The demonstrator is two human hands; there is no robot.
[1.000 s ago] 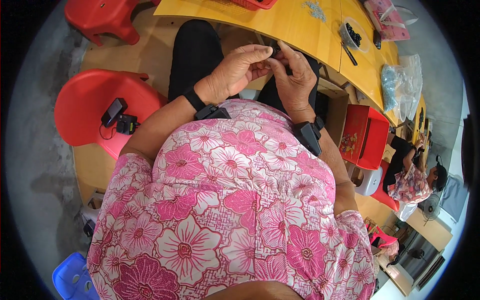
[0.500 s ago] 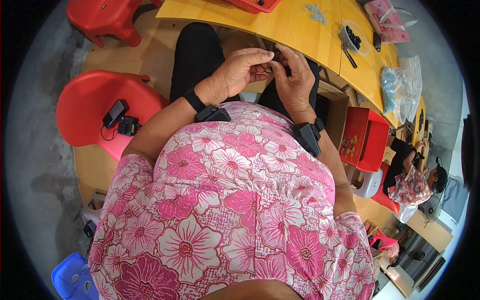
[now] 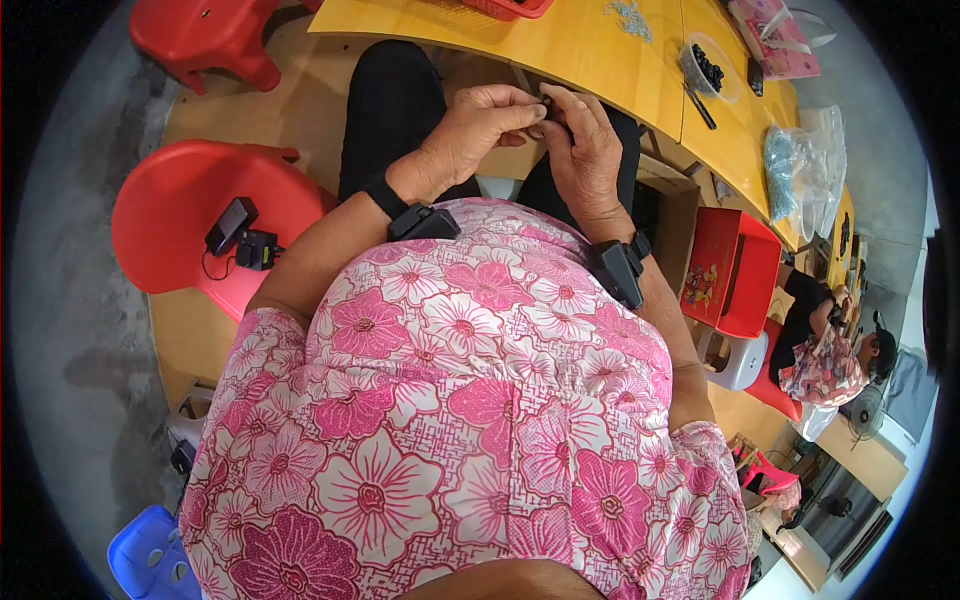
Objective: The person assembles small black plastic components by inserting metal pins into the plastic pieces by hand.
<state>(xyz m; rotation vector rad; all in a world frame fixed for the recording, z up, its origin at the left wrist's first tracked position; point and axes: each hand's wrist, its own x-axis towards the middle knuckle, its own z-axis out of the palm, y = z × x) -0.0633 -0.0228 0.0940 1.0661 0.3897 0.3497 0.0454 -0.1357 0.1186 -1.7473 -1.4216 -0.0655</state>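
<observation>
My two hands meet fingertip to fingertip above my lap, just short of the table's near edge. A small black piece [image 3: 546, 101] shows between them, mostly covered by fingers and too small to name. My right hand [image 3: 588, 150] is closed around it with thumb and bent fingers. The thumb and forefinger of my left hand [image 3: 480, 125] pinch together right beside the piece; whatever lies between those tips is hidden. On the yellow table [image 3: 590, 65], a clear bowl [image 3: 688, 68] holds several round black pieces, and a slim black pen-like tool [image 3: 701, 108] lies beside it.
A pile of pale blue bits [image 3: 630, 20], a red basket [image 3: 510, 8], a clear bag [image 3: 815, 170] and a pink bag [image 3: 765, 40] are on the table. A red chair [image 3: 165, 215] with black adapters stands left; a red box [image 3: 755, 275] right. Another person [image 3: 825, 365] sits far right.
My fingers have shifted slightly around the small black piece, the left fingertips closing in more. The view has moved a little; everything else stays in place.
</observation>
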